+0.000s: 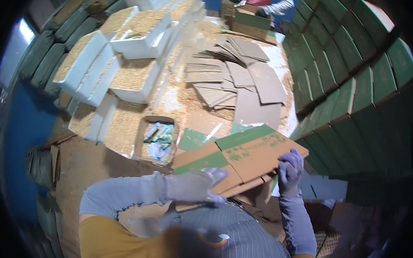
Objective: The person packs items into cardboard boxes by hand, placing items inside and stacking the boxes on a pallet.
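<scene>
Left hand (192, 184) and right hand (290, 172), both in pale lilac-grey gloves, are apart from each other, each clamped on the same carton (244, 156). It is brown with green bands, folded flat or nearly so, and held tilted in front of the person's body, its right end higher. The left hand grips the near edge toward the left, fingers spread over the top; the right hand curls round the right end. Loose layers of card show along the near edge.

The step in hand seems to be handling a folded carton so that it can be opened up. The next move probably calls for both hands to keep their hold while the layers are parted and the sides squared.

From the far left come dark sacks (39, 52), then white boxes (138, 47) full of small tan pieces. Nearer the middle is a bin (140, 140) of colourful packets (159, 138). Beyond the carton, grey-brown card sheets (266, 83) lie in an untidy spread. At the far end, a co-worker's dark-gloved hand (262, 12) is at an open box (251, 26). Green cases (348, 47) stand stacked along the right.
</scene>
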### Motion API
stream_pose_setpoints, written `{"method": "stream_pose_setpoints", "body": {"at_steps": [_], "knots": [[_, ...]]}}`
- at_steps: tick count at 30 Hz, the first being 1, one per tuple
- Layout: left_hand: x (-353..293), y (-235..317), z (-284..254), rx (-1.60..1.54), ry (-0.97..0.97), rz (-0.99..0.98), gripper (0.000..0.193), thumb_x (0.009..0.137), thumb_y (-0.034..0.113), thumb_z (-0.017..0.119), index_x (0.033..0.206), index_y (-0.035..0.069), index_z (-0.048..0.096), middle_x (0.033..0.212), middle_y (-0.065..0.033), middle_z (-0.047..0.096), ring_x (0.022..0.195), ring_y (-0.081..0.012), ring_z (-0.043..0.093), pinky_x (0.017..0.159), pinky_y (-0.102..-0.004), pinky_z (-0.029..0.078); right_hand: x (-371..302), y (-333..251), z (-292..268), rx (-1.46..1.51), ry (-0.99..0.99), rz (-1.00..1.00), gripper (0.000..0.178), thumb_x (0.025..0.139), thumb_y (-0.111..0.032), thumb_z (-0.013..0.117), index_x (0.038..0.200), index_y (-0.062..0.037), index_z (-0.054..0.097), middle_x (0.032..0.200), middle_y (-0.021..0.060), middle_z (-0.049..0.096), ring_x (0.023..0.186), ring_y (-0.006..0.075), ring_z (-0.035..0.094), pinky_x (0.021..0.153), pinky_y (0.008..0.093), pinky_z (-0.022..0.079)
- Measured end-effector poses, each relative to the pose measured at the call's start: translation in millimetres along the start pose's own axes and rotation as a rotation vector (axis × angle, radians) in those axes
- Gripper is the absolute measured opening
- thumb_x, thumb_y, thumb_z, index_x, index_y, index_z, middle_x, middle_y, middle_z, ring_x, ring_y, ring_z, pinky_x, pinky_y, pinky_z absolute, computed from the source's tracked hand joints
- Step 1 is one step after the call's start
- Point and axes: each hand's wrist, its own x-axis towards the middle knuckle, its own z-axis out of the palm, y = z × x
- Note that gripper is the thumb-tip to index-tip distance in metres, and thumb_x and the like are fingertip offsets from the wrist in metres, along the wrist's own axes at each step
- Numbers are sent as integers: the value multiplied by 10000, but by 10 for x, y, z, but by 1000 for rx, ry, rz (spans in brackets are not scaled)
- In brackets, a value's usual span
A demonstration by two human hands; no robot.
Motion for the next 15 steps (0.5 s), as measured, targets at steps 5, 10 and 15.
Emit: {"method": "stream_pose_setpoints", "body": {"at_steps": [5,10,15], "knots": [[-71,46,-436,-103,26,-157,838,852,584,575,1414,4,353,1407,-257,394,1252,-395,452,1061,-408,370,435,-216,-127,-87,1,-80,143,728,-172,704,720,-111,576,807,29,608,839,246,586,941,466,442],[101,-143,-747,-324,-85,-216,739,893,564,528,1394,33,411,1376,-210,461,1206,-313,522,1028,-366,407,289,34,-92,-150,31,-97,179,725,-220,702,716,-119,555,903,34,603,923,263,561,970,483,411],[176,-177,-971,194,504,-291,636,881,422,619,1380,72,437,1228,-223,565,1040,-301,609,869,-415,490,22,-120,-203,-152,125,-278,183,710,-343,690,754,-220,561,1063,3,568,1005,258,548,1018,568,310]]}}
